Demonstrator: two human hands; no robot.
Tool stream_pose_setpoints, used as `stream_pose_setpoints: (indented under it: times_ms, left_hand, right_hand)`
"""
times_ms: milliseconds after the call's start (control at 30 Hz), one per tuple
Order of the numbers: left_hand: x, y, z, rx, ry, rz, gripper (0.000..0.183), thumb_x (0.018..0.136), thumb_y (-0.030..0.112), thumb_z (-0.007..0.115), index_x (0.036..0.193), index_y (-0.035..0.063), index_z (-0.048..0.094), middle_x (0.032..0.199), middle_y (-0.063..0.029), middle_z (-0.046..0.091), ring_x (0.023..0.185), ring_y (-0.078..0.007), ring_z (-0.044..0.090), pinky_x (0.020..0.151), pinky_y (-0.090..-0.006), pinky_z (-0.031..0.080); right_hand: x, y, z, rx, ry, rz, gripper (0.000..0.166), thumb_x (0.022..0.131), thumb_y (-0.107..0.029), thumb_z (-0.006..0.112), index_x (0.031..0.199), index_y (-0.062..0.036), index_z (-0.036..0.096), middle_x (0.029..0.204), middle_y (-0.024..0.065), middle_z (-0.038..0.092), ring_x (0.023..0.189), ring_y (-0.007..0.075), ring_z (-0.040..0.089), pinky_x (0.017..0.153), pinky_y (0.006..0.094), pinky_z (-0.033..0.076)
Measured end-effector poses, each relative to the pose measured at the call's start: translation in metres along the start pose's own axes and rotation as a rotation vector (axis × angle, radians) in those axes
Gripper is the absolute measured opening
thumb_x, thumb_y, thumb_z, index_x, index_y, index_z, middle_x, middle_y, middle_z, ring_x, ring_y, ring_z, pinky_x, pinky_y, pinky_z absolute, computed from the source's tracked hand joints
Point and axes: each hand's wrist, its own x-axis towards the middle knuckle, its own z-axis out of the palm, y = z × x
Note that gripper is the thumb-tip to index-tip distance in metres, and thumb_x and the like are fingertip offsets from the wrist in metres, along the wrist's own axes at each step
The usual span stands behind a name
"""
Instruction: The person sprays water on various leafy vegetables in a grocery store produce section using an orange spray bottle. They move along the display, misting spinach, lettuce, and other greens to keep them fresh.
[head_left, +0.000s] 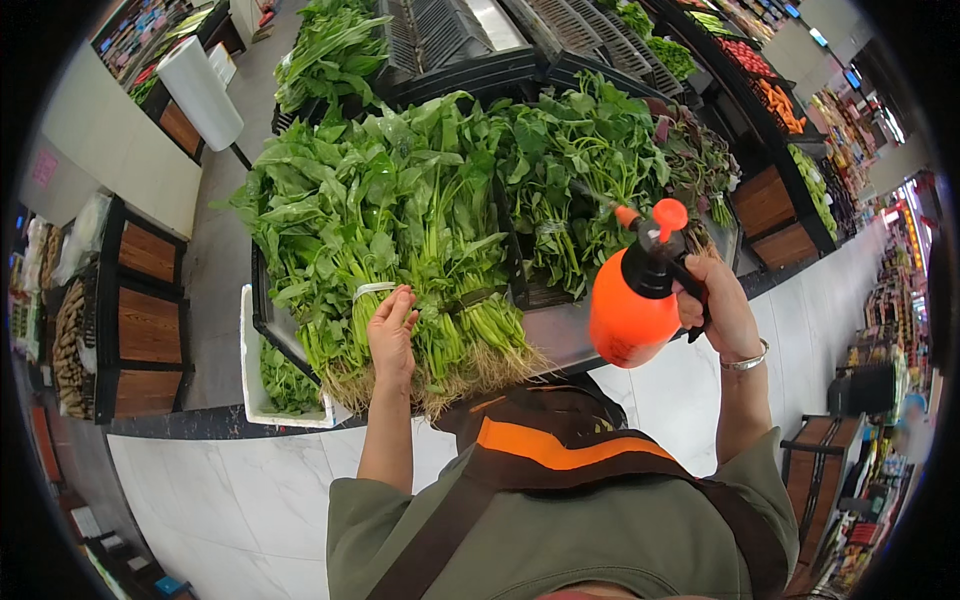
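My right hand (712, 304) grips the black handle of an orange pump spray bottle (634, 307), held above the front of the display stand. Its orange nozzle points towards bunched leafy greens (551, 232), and a fine spray shows at its tip. My left hand (394, 326) is raised over rooted green bunches (450, 330), its fingers curled together beside a pale band (373, 288) tied round one bunch. Whether those fingertips touch a leaf or stem cannot be told. Purple-leaved greens (694, 150) lie at the right end of the stand.
A white foam box (251, 375) with greens stands on the floor at the left. A plastic bag roll (199, 94) stands on a post behind it. Black slatted racks (442, 45) rise at the back. Carrots (780, 105) fill a shelf at the right.
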Motion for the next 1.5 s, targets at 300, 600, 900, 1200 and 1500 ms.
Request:
stream_pose_setpoints:
  times_ms: [300,600,900,1200,1500]
  left_hand:
    - [-0.005,-0.009,0.027,-0.072,-0.069,0.005,0.029,0.090,0.008,0.059,0.118,0.0015,0.056,0.113,-0.0062,0.060,0.103,-0.0161,0.058,0.081,-0.0281,0.048]
    - [-0.022,-0.002,0.009,-0.153,-0.018,0.011,0.031,0.094,0.009,0.051,0.124,0.0022,0.046,0.123,-0.0087,0.053,0.110,-0.0208,0.056,0.087,-0.0325,0.047]
    - [-0.039,0.007,0.011,-0.187,0.115,0.084,0.033,0.094,0.008,0.050,0.126,0.0004,0.045,0.125,-0.0104,0.052,0.110,-0.0216,0.056,0.087,-0.0328,0.046]
    - [-0.049,-0.009,0.004,-0.220,0.193,0.118,0.044,0.099,0.035,0.039,0.130,0.0039,0.043,0.125,-0.0089,0.050,0.119,-0.0231,0.048,0.098,-0.0379,0.038]
    - [-0.059,-0.037,0.043,-0.364,0.503,0.276,0.060,0.100,0.039,0.036,0.143,0.0012,0.019,0.141,-0.0123,0.034,0.129,-0.0273,0.037,0.106,-0.0401,0.031]
  right_hand:
    - [-0.019,-0.008,-0.003,0.115,-0.013,0.107,0.034,0.094,-0.029,0.044,0.079,0.0000,0.054,0.051,0.0005,0.042,0.043,0.0091,0.038,0.042,0.0238,0.029]
    - [-0.004,-0.053,0.045,-0.023,-0.392,0.106,0.029,0.092,-0.019,0.045,0.074,0.0029,0.052,0.051,-0.0009,0.039,0.043,0.0071,0.033,0.042,0.0233,0.024]
    - [0.041,-0.079,0.086,0.050,-0.428,0.017,0.034,0.090,-0.029,0.047,0.075,0.0015,0.050,0.050,-0.0022,0.039,0.042,0.0073,0.032,0.042,0.0236,0.026]
    - [0.055,-0.102,0.042,-0.255,-0.619,0.087,0.034,0.090,-0.024,0.045,0.066,-0.0006,0.049,0.049,-0.0021,0.037,0.040,0.0068,0.030,0.039,0.0235,0.022]
    - [0.055,-0.070,-0.079,-0.255,-0.608,0.224,0.032,0.089,-0.027,0.047,0.070,-0.0010,0.050,0.050,-0.0016,0.035,0.043,0.0067,0.029,0.041,0.0246,0.024]
